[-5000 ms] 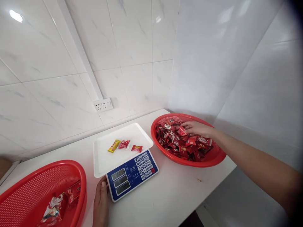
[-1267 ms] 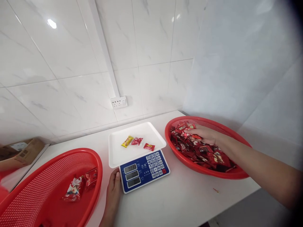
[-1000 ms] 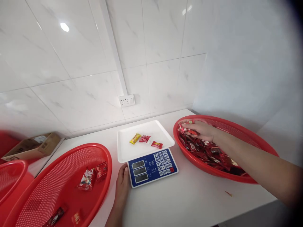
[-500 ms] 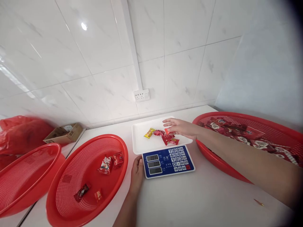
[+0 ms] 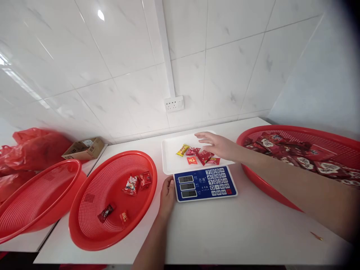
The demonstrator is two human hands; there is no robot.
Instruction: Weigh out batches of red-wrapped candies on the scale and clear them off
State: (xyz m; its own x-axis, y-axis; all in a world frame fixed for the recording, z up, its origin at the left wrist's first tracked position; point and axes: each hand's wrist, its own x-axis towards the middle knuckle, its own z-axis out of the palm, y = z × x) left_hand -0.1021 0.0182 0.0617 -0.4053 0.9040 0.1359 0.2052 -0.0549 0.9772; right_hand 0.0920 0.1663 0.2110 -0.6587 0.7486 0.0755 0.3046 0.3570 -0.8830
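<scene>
A digital scale [image 5: 205, 183] with a blue keypad panel and a white weighing tray [image 5: 171, 161] stands before me. My left hand [image 5: 167, 195] is at the panel's left edge, its curled fingers against the casing. Over the tray's right part hovers my right hand [image 5: 218, 145], fingers stretched and apart, with nothing visible in them. On the tray lie several wrapped candies: a yellow one [image 5: 182, 150], a small red one with gold print [image 5: 192, 160], a pinkish-red one [image 5: 193, 151] and a dark red packet [image 5: 204, 156] beside another red one.
To the right, a red basket [image 5: 270, 193] holds many dark red packets. Left of the scale, another red basket [image 5: 112, 242] contains several candies. Farther left are a third red basket [image 5: 42, 221], a cardboard box [image 5: 84, 149] and red plastic bags [image 5: 39, 148]. A socket [image 5: 173, 104] is on the wall.
My right hand has let go of a small red candy, which now lies on the tray. Its fingers have spread. My left hand stays at the scale's edge; the camera view has shifted.
</scene>
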